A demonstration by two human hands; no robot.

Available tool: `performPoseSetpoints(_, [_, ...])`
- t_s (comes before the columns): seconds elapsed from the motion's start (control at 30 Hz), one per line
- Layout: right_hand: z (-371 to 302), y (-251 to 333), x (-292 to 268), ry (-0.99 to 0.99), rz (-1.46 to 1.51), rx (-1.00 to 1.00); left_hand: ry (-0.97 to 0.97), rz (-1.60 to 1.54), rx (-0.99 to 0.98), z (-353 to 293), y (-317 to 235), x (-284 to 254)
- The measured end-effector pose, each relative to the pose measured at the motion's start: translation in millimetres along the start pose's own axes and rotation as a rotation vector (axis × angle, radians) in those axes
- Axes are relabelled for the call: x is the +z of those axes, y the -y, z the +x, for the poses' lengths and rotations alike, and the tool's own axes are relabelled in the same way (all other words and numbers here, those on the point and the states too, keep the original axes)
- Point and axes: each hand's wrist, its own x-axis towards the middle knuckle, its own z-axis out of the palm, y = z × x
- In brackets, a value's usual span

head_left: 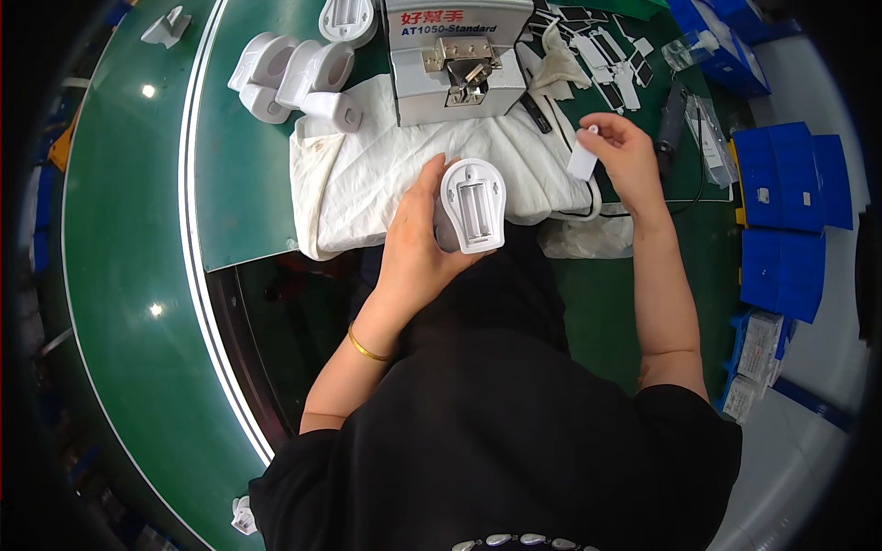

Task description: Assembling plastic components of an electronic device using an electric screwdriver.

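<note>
My left hand [413,234] is closed around a white plastic housing [496,188], holding it up in front of my body. The housing is rounded at the top and narrower below, and its back faces me with a bare battery compartment showing. To the right and a little higher, my right hand [630,161] pinches a small flat white cover [582,163] with a little tab at its top. The cover and the housing are apart. Below both hands lies a white cloth [358,197] spread over the table's edge.
A grey box-shaped machine [418,92] with a metal mechanism stands ahead. More white housings [292,78] sit to its left on the green table [234,202]. Several black and white flat pieces [611,64] lie back right, near a dark electric screwdriver [672,119]. Blue bins [781,179] line the right.
</note>
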Motion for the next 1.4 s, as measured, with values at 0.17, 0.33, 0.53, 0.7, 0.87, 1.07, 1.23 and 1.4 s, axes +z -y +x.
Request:
performPoseSetpoints(0.17, [-48, 68, 54, 0.088, 0.427, -0.138, 0.022, -0.012, 0.012, 0, -3, -3])
performPoseSetpoints(0.33, [-64, 61, 95, 0.280, 0.205, -0.182, 0.073, -0.078, -0.055, 1, 1, -4])
performPoseSetpoints(0.53, [-63, 54, 101, 0.243, 0.349, -0.193, 0.048, -0.130, -0.040, -1, 5, -1])
performPoseSetpoints(0.7, [-61, 57, 105, 0.224, 0.502, -0.140, 0.081, -0.106, -0.070, 0, 4, -3])
performPoseSetpoints(0.87, [-55, 50, 95, 0.202, -0.100, -0.393, 0.055, -0.130, -0.056, -1, 4, -1])
performPoseSetpoints(1.07, [-59, 45, 93, 0.267, 0.090, -0.275, 0.080, -0.157, -0.023, -5, 5, -3])
performPoseSetpoints(1.23, [-74, 51, 84, 0.456, 0.546, 0.012, 0.144, -0.694, -0.101, -12, -26, -18])
performPoseSetpoints(1.4, [-81, 61, 85, 0.365, 0.530, -0.113, 0.206, -0.677, -0.161, -4, -27, -22])
